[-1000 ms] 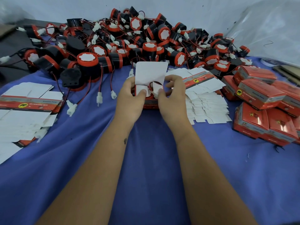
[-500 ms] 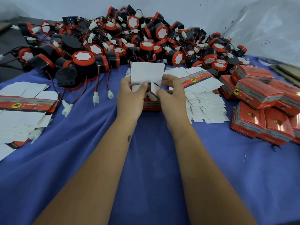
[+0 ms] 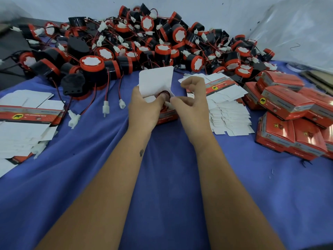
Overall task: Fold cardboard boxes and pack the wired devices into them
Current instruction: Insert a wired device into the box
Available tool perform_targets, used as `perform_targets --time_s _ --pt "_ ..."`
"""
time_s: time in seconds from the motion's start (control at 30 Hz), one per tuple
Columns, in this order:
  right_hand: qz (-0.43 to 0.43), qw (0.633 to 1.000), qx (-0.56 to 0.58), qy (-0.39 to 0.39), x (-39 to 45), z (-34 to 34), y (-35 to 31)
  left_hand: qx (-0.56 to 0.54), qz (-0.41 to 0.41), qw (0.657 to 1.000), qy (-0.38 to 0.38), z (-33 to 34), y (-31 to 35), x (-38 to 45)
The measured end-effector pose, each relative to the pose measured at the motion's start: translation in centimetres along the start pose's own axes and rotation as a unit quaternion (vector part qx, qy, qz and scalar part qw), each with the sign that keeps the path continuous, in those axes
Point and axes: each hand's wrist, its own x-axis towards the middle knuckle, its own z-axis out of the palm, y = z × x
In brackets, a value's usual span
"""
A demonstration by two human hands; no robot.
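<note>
Far left: stack of flat box blanks (image 3: pixel 27 112) on the blue cloth (image 3: pixel 162 177). Behind: heap of wired horns (image 3: pixel 137 44), red/black, loose white connectors (image 3: pixel 106 108) trailing forward. Centre: left hand (image 3: pixel 144 109) holds the open box (image 3: pixel 166 117), fingers curled round its left side, thumb pushing down inside on what looks like the red rim of a horn. Right hand (image 3: pixel 191 105) sits at the box's right edge, thumb and forefinger apparently pinching a small white flap or connector, other fingers curled; can't tell which. Lid flap (image 3: pixel 155 81) stands up behind. Right: second pile of blanks (image 3: pixel 228 112), then packed boxes (image 3: pixel 288 112). Risk: wire or connector caught under the side flaps so the lid won't tuck, or the flap creases. Horn in the box mostly hidden by both hands; wire routing not visible.
</note>
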Motion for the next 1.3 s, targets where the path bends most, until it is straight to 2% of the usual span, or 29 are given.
perform_targets --time_s 0.07,0.17,0.27,0.43,0.5,0.73,0.87,1.13,1.3 --pt "-0.085 0.991 -0.108 -0.008 -0.3 0.0 -0.1 0.001 0.007 1.000 0.012 0.1 -0.1 -0.1" --pt "-0.174 0.944 -0.280 0.007 -0.4 0.4 -0.3 0.008 0.014 1.000 0.026 0.3 -0.3 0.0" --pt "-0.225 0.904 -0.362 0.041 -0.2 0.6 -0.6 0.008 0.011 1.000 0.024 0.3 -0.6 0.1" --pt "-0.204 0.847 -0.491 0.018 -0.2 0.5 -1.2 0.005 0.003 1.000 0.011 0.3 -0.6 0.2" --pt "-0.189 0.839 -0.510 0.019 -0.1 0.5 -1.4 0.020 0.008 1.000 0.011 0.3 -0.6 0.2" --pt "-0.151 0.863 -0.480 0.038 0.2 0.5 -1.1 0.055 0.014 0.998 0.004 0.3 -0.6 0.0" --pt "-0.164 0.860 -0.482 0.018 0.2 0.5 -0.9 0.047 0.006 0.999 -0.007 0.2 -0.4 -0.2" --pt "-0.118 0.904 -0.411 0.019 0.5 0.6 -0.9 0.068 0.032 0.997 0.003 0.1 -0.6 -0.1" --pt "-0.087 0.957 -0.268 0.064 0.5 0.9 -1.4 0.095 0.025 0.995 0.012 0.3 -0.6 0.1"
